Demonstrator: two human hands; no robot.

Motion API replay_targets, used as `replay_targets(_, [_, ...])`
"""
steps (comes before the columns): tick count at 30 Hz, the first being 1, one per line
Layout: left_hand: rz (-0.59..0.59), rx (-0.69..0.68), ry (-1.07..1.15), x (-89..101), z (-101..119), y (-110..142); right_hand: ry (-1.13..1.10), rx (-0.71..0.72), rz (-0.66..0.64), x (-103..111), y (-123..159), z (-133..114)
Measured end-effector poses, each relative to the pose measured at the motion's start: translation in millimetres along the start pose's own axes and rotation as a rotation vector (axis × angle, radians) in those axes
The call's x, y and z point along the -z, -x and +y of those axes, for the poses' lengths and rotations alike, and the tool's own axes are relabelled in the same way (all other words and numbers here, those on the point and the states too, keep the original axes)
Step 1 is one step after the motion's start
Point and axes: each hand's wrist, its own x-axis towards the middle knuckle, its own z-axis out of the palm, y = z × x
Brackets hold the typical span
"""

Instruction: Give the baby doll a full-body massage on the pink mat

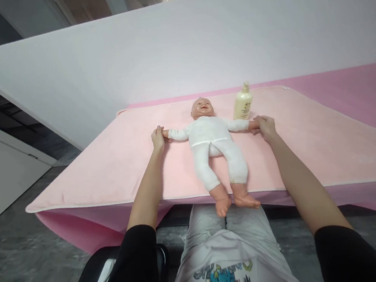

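Observation:
A baby doll (213,145) in a white suit lies on its back on a pink mat (110,166), arms spread wide and bare feet hanging over the near edge. My left hand (157,138) is closed round the doll's hand on the left side. My right hand (266,126) is wrapped round the doll's other hand on the right. Both of my arms reach forward over the mat.
A cream lotion bottle (243,103) stands upright on the mat just behind the doll's arm on the right. A white partition wall (179,48) rises behind the table. A darker pink cover (352,85) runs on to the right. A black chair (95,278) is at the lower left.

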Motion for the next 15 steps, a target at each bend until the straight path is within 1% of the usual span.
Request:
replay_targets(1, [-0.026, 0.021, 0.008, -0.6, 1.9, 1.6, -0.012, 0.001, 0.018, -0.1, 0.1, -0.3])
replay_targets(3, [-0.049, 0.049, -0.003, -1.7, 5.0, 4.1, -0.031, 0.023, 0.015, -0.6, 0.3, -0.6])
replay_targets(5, [-0.03, 0.054, -0.022, -2.3, 6.1, 5.4, -0.032, 0.044, -0.03, -1.2, 0.3, -0.6])
replay_targets(7, [0.003, 0.05, -0.031, -2.2, 6.1, 5.7, -0.017, 0.035, -0.059, -1.3, 0.4, -0.4])
replay_targets(9, [0.004, 0.038, -0.025, -2.0, 5.9, 5.6, -0.017, 0.009, -0.035, -1.1, 0.6, -0.5])
replay_targets(12, [-0.045, 0.043, -0.008, -1.9, 5.7, 5.2, -0.034, -0.008, 0.012, -1.2, 1.1, -1.9])
replay_targets(15, [-0.053, 0.053, -0.011, -2.3, 4.3, 4.3, -0.014, 0.011, -0.04, -2.0, 1.5, -3.2])
